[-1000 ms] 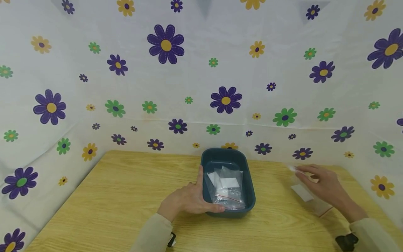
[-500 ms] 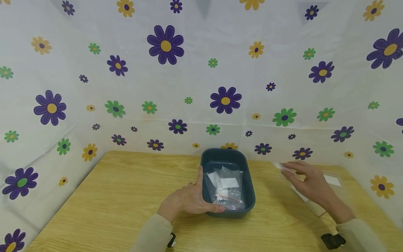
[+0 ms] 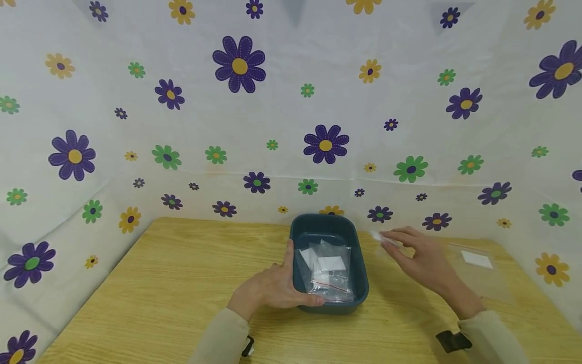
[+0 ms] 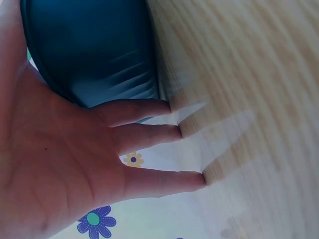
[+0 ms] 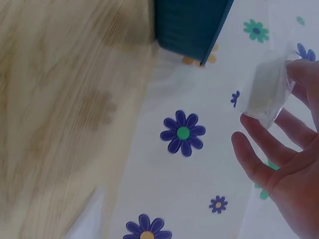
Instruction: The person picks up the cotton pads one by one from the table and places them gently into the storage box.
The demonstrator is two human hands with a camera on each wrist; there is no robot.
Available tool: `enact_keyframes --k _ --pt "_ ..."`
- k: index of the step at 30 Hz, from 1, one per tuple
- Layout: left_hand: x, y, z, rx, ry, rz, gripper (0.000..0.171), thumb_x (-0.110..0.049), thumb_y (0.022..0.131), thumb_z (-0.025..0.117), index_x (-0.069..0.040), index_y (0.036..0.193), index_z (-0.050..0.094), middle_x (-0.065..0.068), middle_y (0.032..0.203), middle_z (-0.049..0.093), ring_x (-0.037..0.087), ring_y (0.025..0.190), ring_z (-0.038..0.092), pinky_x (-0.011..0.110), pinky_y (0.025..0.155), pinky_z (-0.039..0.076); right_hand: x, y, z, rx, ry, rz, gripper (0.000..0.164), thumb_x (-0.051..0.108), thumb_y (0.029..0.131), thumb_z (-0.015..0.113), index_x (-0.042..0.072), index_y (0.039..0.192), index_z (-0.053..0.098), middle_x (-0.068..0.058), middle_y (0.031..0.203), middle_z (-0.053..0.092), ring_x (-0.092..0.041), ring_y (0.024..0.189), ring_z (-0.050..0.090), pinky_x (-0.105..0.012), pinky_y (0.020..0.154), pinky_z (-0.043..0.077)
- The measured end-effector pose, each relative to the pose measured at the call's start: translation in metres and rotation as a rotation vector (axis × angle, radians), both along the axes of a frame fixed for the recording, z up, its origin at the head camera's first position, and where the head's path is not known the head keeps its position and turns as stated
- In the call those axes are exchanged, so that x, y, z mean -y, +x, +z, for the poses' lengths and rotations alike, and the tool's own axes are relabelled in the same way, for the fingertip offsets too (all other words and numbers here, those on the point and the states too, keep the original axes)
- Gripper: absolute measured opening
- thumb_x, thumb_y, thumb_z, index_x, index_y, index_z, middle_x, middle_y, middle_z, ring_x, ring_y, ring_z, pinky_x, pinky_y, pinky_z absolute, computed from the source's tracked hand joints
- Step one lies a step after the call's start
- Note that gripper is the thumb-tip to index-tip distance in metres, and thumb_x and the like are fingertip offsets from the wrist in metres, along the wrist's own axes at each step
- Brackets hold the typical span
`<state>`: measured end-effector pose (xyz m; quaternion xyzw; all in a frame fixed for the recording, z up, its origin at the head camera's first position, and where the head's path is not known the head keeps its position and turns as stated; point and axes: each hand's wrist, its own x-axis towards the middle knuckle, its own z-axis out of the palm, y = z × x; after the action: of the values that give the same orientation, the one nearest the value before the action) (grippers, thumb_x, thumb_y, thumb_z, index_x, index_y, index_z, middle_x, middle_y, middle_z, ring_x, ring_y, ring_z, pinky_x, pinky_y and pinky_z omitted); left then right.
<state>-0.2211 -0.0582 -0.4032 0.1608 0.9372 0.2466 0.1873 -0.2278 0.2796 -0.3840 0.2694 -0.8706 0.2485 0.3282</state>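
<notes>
A dark teal bin (image 3: 360,275) stands on the wooden table with several clear zip bags (image 3: 331,264) in it, which carry white labels. My left hand (image 3: 273,287) rests against its near left corner, the thumb lying along the front rim and the index finger along the left side. In the left wrist view, three straight fingers (image 4: 164,184) reach down to the tabletop. To the right of the bin, my right hand (image 3: 423,258) pinches a small clear plastic bag (image 5: 266,89) between thumb and fingers, raised above the table.
Another clear bag with a white label (image 3: 476,259) lies on the right part of the table (image 3: 191,283), partly behind the right forearm. A flower-print cloth (image 3: 282,111) hangs along the back and both sides.
My right hand has moved left toward the bin with the plastic bag, uncovering the labelled bag lying at the right. The left hand and bin have stayed put.
</notes>
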Motion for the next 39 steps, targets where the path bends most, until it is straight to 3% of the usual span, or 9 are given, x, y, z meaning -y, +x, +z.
enact_keyframes --k 15,39 --pt "0.000 -0.001 0.001 0.012 -0.004 0.000 0.143 -0.086 0.070 0.069 -0.020 0.163 -0.019 0.027 0.158 0.042 0.043 0.142 0.049 0.056 0.111 0.047 0.042 -0.005 0.004 0.038 0.047 0.040 0.027 0.007 0.087 0.080 0.013 0.113 0.079 0.000 0.103 0.076 -0.015 0.087 0.069 -0.033 0.071 0.058" --pt "0.000 0.000 0.002 0.025 -0.015 -0.001 0.142 -0.086 0.071 0.068 -0.020 0.163 -0.019 0.029 0.157 0.042 0.045 0.141 0.049 0.059 0.111 0.046 0.077 -0.011 -0.008 0.004 0.088 0.106 0.024 0.013 0.087 0.081 0.012 0.111 0.079 -0.002 0.096 0.073 -0.011 0.076 0.063 -0.026 0.061 0.055"
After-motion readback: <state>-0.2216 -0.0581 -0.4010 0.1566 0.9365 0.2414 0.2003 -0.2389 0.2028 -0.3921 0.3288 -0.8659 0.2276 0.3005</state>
